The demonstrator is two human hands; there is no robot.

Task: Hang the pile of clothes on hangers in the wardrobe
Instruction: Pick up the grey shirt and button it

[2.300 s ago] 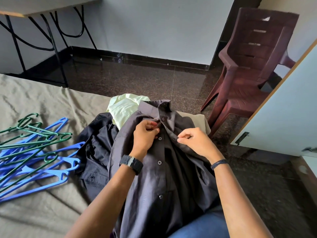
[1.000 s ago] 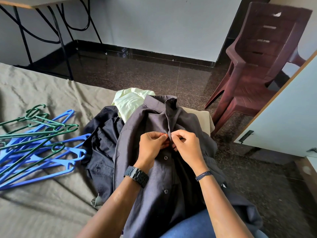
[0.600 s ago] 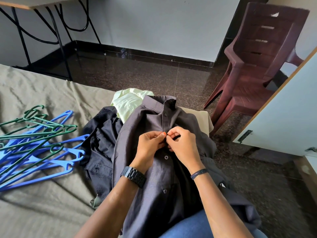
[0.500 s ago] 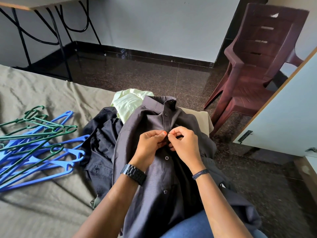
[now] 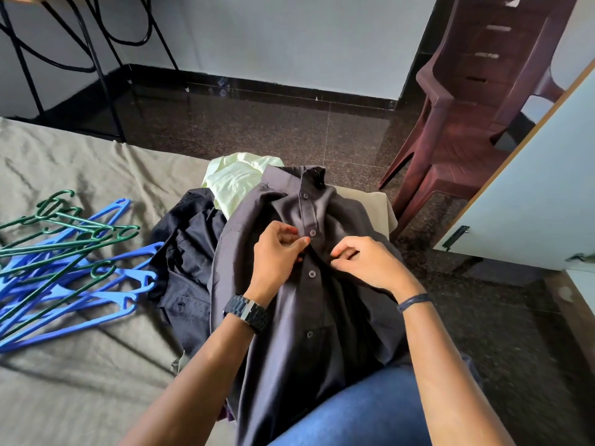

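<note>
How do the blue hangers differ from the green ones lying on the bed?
The blue hangers look broad and flat, while the green hangers look thin, like wire. The blue ones lie mostly underneath; the green ones cross over them. The blue ones are bright, the green ones dark. Both lie untouched in one tangled heap on the bedsheet.

Standing on dark speckled floor (image 5: pixel 273 130): maroon plastic chair (image 5: pixel 476 101), black-legged table (image 5: pixel 96 59); backing onto pale wall (image 5: pixel 289 37).
</note>
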